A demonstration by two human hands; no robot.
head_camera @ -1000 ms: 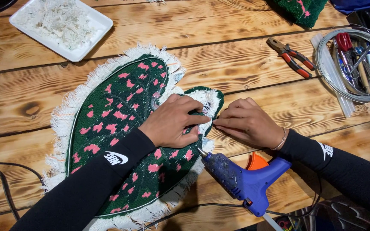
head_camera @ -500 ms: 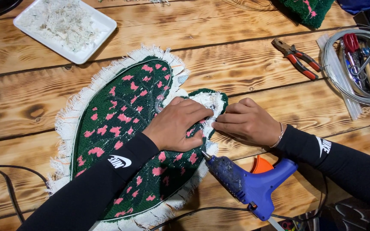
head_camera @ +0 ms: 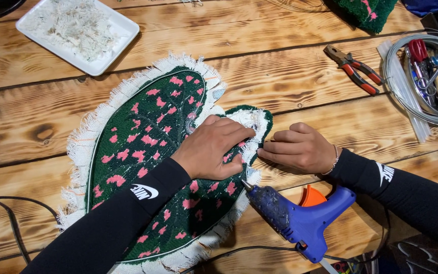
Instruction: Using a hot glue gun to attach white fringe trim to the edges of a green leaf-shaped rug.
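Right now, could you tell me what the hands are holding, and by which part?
The left hand presses flat on the green and pink tufted piece; the right hand pinches its white fringed edge, folding it over. Nothing is lifted.

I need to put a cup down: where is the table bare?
Bare wood between the white tray and the pliers, and left of the green rug piece. Crowded around both hands, the glue gun and the wire coil.
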